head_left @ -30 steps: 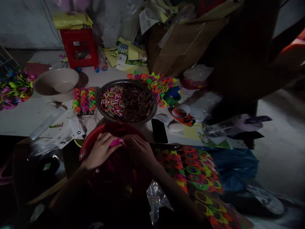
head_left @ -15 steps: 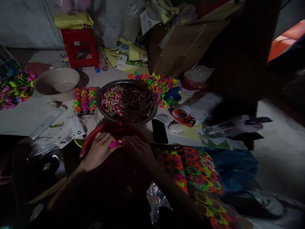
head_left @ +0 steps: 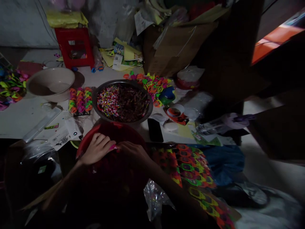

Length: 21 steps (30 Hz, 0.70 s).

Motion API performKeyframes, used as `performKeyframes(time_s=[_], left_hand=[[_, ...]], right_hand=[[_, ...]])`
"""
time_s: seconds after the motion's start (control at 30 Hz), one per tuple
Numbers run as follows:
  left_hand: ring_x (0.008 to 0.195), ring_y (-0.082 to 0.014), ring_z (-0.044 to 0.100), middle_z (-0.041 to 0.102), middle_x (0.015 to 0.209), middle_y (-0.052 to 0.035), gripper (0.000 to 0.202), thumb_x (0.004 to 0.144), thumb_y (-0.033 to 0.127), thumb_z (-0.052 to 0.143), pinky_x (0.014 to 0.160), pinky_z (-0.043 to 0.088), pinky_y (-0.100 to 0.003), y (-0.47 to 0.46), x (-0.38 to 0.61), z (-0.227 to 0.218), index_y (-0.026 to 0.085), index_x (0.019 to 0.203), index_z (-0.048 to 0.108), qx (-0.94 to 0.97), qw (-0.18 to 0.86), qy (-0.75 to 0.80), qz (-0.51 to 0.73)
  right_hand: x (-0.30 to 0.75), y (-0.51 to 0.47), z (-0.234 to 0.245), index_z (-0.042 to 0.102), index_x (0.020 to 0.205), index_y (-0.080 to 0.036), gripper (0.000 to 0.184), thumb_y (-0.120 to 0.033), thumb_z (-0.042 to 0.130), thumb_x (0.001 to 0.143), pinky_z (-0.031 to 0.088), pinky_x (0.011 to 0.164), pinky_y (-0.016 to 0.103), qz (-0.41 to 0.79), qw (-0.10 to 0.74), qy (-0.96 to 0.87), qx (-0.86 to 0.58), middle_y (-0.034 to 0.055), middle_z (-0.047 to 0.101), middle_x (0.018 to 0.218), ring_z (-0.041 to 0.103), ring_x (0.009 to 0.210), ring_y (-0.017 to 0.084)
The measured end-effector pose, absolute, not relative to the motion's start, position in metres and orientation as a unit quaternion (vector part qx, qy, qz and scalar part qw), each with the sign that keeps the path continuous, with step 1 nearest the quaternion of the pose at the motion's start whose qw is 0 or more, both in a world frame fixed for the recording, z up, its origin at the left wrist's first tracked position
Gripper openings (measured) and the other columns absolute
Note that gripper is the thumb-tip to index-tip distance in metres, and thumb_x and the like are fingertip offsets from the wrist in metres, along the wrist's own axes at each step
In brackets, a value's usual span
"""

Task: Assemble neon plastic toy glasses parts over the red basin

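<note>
Left hand grips a small pink piece over the red basin. Right hand is close beside the piece; shadow prevents telling its grip. Metal bowl stands beyond, on the worktop.

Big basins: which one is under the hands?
The red basin, closest to the camera; the metal basin and pale basin stand farther back.

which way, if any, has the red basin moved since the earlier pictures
No: the red basin keeps its place on the near side of the metal bowl. Both appear slightly further left in the picture, together, so the camera shifted.
</note>
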<state>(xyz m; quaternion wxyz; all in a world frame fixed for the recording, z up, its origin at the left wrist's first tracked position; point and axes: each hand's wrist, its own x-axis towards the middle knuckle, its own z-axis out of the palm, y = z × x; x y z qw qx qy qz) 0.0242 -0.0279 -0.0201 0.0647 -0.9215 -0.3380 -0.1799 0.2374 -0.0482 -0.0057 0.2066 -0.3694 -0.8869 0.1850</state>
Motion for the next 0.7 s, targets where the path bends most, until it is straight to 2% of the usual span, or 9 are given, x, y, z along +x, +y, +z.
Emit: performKeyframes(time_s=[0.1,0.23,0.3,0.33,0.4,0.5,0.6,0.7], left_hand=[[0.09,-0.0204,0.054,0.063,0.092,-0.0046,0.018,0.092,0.025,0.053,0.084,0.041,-0.035,-0.025,0.031,-0.025,0.021,0.107,0.062,-0.925,-0.027,-0.339,-0.167],[0.111,-0.0211,0.054,0.059,0.116,-0.0064,0.032,0.088,0.039,0.058,0.095,0.043,-0.035,-0.015,0.029,-0.02,0.023,0.116,0.057,-0.874,-0.201,-0.39,-0.211],[0.109,-0.0189,0.056,0.06,0.113,-0.0054,0.025,0.092,0.037,0.05,0.096,0.044,-0.034,-0.008,0.025,-0.02,0.023,0.112,0.057,-0.828,-0.251,-0.432,-0.256],[0.106,-0.018,0.057,0.061,0.109,-0.0051,0.022,0.094,0.035,0.047,0.095,0.045,-0.033,-0.004,0.024,-0.023,0.022,0.109,0.057,-0.81,-0.264,-0.449,-0.272],[0.102,-0.0177,0.059,0.063,0.105,-0.005,0.021,0.095,0.035,0.044,0.094,0.047,-0.033,0.003,0.022,-0.034,0.021,0.103,0.058,-0.794,-0.273,-0.466,-0.278],[0.106,-0.0202,0.06,0.064,0.107,-0.0056,0.024,0.094,0.037,0.043,0.097,0.046,-0.038,0.009,0.026,-0.061,0.021,0.102,0.06,-0.81,-0.277,-0.471,-0.211],[0.116,-0.0261,0.056,0.063,0.119,-0.0108,0.028,0.09,0.03,0.046,0.102,0.043,-0.047,0.011,0.034,-0.092,0.019,0.111,0.061,-0.821,-0.278,-0.477,-0.147],[0.126,-0.0263,0.05,0.059,0.13,-0.0125,0.041,0.081,0.015,0.047,0.11,0.035,-0.049,0.012,0.045,-0.117,0.018,0.119,0.059,-0.831,-0.287,-0.454,-0.144]], right_hand=[[0.252,-0.041,-0.005,0.061,0.09,-0.019,0.016,-0.007,0.052,0.083,0.044,0.055,0.023,0.287,0.153,-0.87,-0.371,0.0032,0.068,0.083,0.062,0.067,0.014],[0.297,-0.014,0.005,0.063,0.076,-0.022,0.015,-0.01,0.053,0.078,0.042,0.051,0.023,0.337,0.144,-0.848,-0.382,-0.0001,0.068,0.071,0.059,0.055,0.014],[0.326,0.006,0.017,0.063,0.072,-0.021,0.014,-0.016,0.052,0.079,0.043,0.052,0.026,0.314,0.186,-0.821,-0.439,0.0011,0.066,0.064,0.058,0.055,0.016],[0.34,0.016,0.024,0.063,0.076,-0.02,0.017,-0.019,0.048,0.082,0.044,0.054,0.028,0.286,0.216,-0.804,-0.475,0.0029,0.066,0.066,0.059,0.057,0.017],[0.363,0.033,0.036,0.063,0.082,-0.019,0.021,-0.025,0.043,0.086,0.046,0.062,0.031,0.169,0.333,-0.724,-0.58,0.0054,0.067,0.071,0.06,0.064,0.019],[0.382,0.048,0.041,0.062,0.09,-0.018,0.021,-0.035,0.052,0.083,0.048,0.075,0.036,0.013,0.477,-0.586,-0.656,0.0094,0.068,0.087,0.062,0.079,0.023],[0.375,0.046,0.027,0.06,0.096,-0.018,0.024,-0.034,0.056,0.079,0.048,0.078,0.035,0.027,0.486,-0.591,-0.643,0.0103,0.067,0.094,0.062,0.085,0.023],[0.348,0.031,0.005,0.058,0.095,-0.018,0.021,-0.029,0.056,0.078,0.048,0.068,0.03,0.113,0.451,-0.626,-0.626,0.0075,0.067,0.085,0.061,0.074,0.02]])
